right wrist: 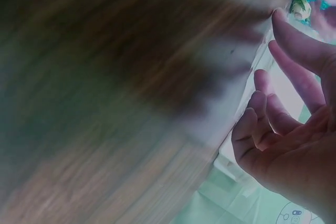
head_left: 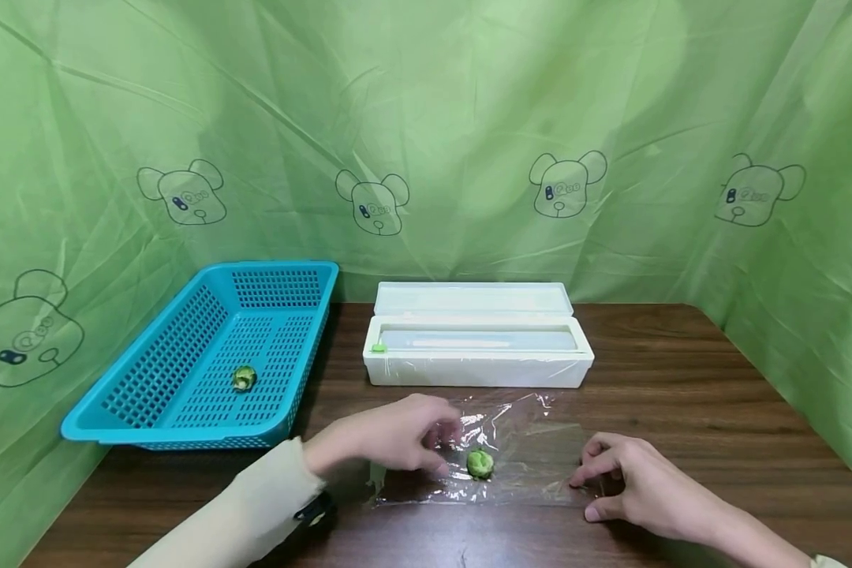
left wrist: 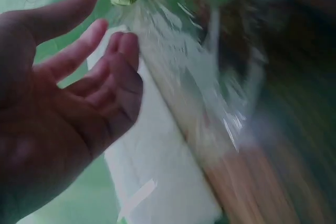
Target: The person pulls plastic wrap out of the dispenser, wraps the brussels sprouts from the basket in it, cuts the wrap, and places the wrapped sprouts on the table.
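A small green Brussels sprout (head_left: 479,464) sits on a sheet of clear plastic wrap (head_left: 532,461) spread over the dark wooden table. Just left of the sprout, my left hand (head_left: 405,434) hovers at the film with loosely bent fingers and nothing between them; it looks slightly blurred. At the film's right edge is my right hand (head_left: 635,481), thumb and fingers apart, its fingertips at or close to the wrap. Whether they touch it is unclear. In the right wrist view, its fingers (right wrist: 289,66) are spread, with no object between them.
Behind the film stands a white plastic-wrap dispenser box (head_left: 479,371) with its lid raised and a green slider (head_left: 379,348) at its left end. A blue basket (head_left: 305,355) at the left holds another Brussels sprout (head_left: 244,378). Green curtain (head_left: 468,95) encloses the table.
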`<state>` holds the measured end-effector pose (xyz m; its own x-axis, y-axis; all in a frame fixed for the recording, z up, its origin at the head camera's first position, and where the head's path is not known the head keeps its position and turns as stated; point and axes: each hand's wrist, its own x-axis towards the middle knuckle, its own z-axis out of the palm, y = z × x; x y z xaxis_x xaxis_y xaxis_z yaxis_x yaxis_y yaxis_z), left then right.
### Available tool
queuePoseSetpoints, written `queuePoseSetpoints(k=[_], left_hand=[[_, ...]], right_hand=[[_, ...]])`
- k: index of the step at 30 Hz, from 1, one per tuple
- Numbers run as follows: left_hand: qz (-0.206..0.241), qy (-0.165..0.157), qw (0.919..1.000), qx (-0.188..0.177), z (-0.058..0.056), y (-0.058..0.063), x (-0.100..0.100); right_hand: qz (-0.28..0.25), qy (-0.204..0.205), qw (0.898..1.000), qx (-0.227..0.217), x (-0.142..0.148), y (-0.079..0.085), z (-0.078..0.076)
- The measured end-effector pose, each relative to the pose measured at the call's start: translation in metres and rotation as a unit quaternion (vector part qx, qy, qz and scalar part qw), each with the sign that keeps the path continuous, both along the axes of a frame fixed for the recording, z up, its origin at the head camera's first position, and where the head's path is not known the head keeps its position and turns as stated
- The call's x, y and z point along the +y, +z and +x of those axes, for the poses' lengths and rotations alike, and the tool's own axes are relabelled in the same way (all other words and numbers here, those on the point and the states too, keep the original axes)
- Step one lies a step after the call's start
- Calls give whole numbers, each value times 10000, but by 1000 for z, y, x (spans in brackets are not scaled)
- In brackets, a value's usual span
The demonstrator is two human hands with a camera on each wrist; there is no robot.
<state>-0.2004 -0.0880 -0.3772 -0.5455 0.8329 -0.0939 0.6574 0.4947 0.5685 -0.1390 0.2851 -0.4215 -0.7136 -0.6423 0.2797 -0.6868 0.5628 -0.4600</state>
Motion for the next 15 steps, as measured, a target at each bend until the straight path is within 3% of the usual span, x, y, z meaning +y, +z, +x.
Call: queuePoseSetpoints(k=[4,7,15], left_hand=[[-495,265,9983,180,21,0,-31],[-717,310,9966,262,31,-4,-45],[-487,28,9986,198,34,-8,-55]], right_hand=[[-77,4,10000,-7,3,0,0],[-190,32,9998,5,5,0,-1],[-510,129,9984,-209,2,-3,-1]])
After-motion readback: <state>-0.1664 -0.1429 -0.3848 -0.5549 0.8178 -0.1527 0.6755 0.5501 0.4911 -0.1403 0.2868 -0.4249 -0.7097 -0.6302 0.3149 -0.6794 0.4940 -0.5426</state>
